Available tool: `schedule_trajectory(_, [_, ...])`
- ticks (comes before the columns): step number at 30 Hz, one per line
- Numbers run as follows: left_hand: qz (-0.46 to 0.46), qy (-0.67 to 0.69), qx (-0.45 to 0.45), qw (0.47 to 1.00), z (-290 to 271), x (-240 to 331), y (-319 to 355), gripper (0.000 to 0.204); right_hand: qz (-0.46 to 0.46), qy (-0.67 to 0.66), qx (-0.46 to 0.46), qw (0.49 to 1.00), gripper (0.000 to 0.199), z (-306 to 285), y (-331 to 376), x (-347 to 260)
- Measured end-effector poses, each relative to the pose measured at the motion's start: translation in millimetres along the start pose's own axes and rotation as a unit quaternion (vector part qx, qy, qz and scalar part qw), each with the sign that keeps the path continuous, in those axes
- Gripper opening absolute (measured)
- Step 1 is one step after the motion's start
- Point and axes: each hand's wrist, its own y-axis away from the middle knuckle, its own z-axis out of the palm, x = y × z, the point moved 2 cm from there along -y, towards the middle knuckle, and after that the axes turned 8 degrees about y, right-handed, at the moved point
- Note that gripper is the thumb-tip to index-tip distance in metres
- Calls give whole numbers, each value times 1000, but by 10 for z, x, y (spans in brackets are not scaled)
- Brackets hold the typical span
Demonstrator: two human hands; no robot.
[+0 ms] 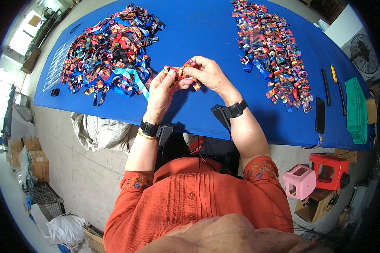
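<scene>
Above the blue-covered table [202, 33], my left hand [160, 92] and my right hand [210, 76] meet over a red printed ribbon strap [181, 74] with yellow and dark patterns. Both hands are closed on it, thumbs pressing against fingers. One short end hangs below my right fingers. To the left lies a loose heap of similar colourful straps [109, 55], with a light blue strap [133, 76] trailing toward my left hand. On the right, more straps lie bundled in long rows [270, 46]. What joins the held strap's ends is too small to make out.
Right of the rows lie a black flat case [320, 116], a dark rod [326, 87], a yellow pen-like tool [334, 74] and a green crate [356, 110]. A white wire grid [57, 65] rests at the left edge. Pink [299, 181] and red [329, 170] stools stand on the floor.
</scene>
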Motion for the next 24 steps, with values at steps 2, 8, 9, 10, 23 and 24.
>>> schedule_trajectory(2, [12,-5,5,1000,-55,-17,-8,23,-22,-11,20,999,19,-6,-2,-1])
schedule_trajectory(8, [38,-26,21,999,-119,-33,-41,20,-16,-27,14,999,22,-3,-18,29])
schedule_trajectory(9, [44,-30,21,998,-124,-36,-44,21,-14,-55,9,998,22,23,-7,4])
schedule_trajectory(10, [44,-30,21,998,-128,-45,-48,21,-12,-84,3,996,23,37,-2,-9])
schedule_trajectory(23, [57,-44,38,997,-90,-123,-38,17,-5,2,21,1000,17,52,-13,38])
schedule_trajectory(24, [55,-52,40,996,-79,-120,-39,17,6,-4,20,1000,17,55,-2,24])
